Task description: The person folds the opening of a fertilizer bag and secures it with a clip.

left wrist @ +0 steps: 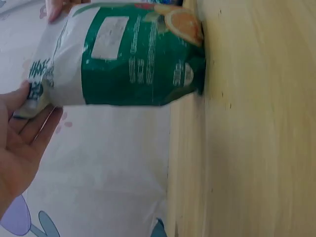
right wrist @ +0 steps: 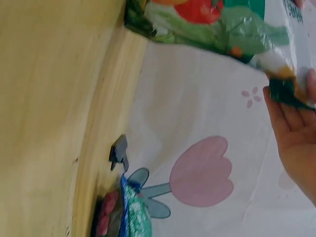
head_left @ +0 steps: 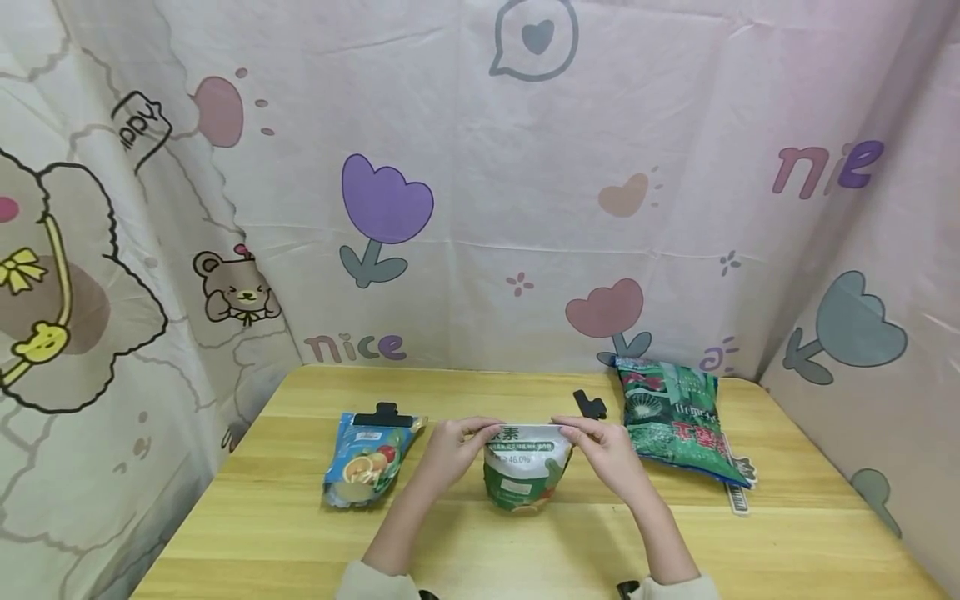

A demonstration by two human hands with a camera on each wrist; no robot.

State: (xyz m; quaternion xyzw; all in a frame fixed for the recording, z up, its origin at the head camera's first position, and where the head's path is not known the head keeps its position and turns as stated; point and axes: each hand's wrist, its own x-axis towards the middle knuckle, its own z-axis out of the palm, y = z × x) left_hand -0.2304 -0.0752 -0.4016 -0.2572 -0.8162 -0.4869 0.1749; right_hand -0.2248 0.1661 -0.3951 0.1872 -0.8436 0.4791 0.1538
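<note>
Between both hands stands a green and white printed bag (head_left: pixel 517 475), upright on the wooden table, with vegetables and fruit pictured on it. My left hand (head_left: pixel 450 450) pinches its top left corner between thumb and fingers. The top right corner is pinched by my right hand (head_left: pixel 603 450). In the left wrist view the left hand (left wrist: pixel 22 143) has its thumb in front of the bag (left wrist: pixel 118 54) and its fingers behind. The right wrist view shows the right hand (right wrist: pixel 296 133) at the opposite corner of the bag (right wrist: pixel 237 29). The bag's top edge looks folded flat.
A blue bag (head_left: pixel 363 467) with a black clip (head_left: pixel 386 415) across its top lies at the left. Another black clip (head_left: pixel 590 406) rests behind my right hand. At the right lies a large green bag (head_left: pixel 675 421), partly over a flat grey-white item (head_left: pixel 738 497).
</note>
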